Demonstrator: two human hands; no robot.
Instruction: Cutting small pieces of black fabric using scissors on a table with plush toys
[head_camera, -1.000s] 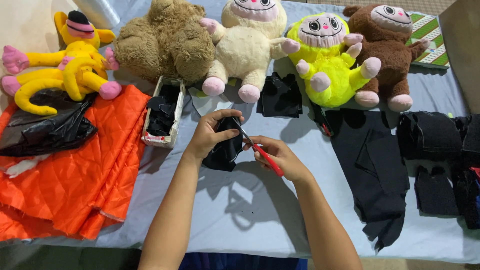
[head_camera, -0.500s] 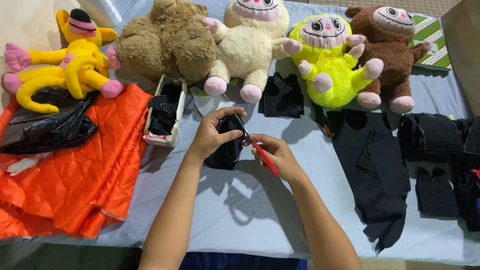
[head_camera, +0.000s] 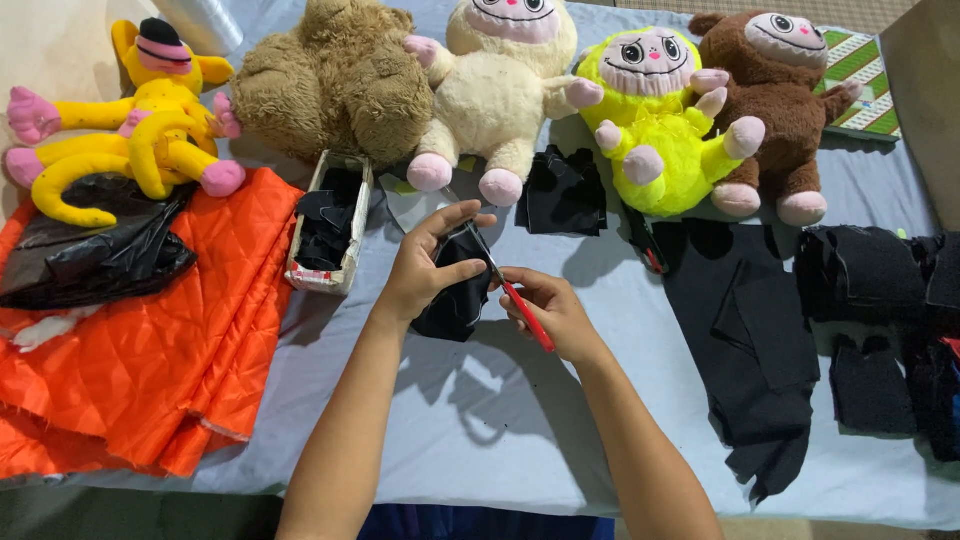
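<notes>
Centrally in the frame, a black fabric piece (head_camera: 455, 285) is being pinched by the left hand (head_camera: 425, 265) while red-handled scissors (head_camera: 515, 295) are being gripped closed-fisted by the right hand (head_camera: 550, 310); the thumb, lying close to the blades, is being put at risk of a nick.

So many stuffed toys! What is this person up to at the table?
A person is cutting fabric. The left hand holds up a small piece of black cloth, and the right hand works red-handled scissors at its edge. Four plush toys sit in a row behind, including a cream one and a bright yellow-green one. Orange quilted fabric lies to the left, more black pieces to the right.
</notes>
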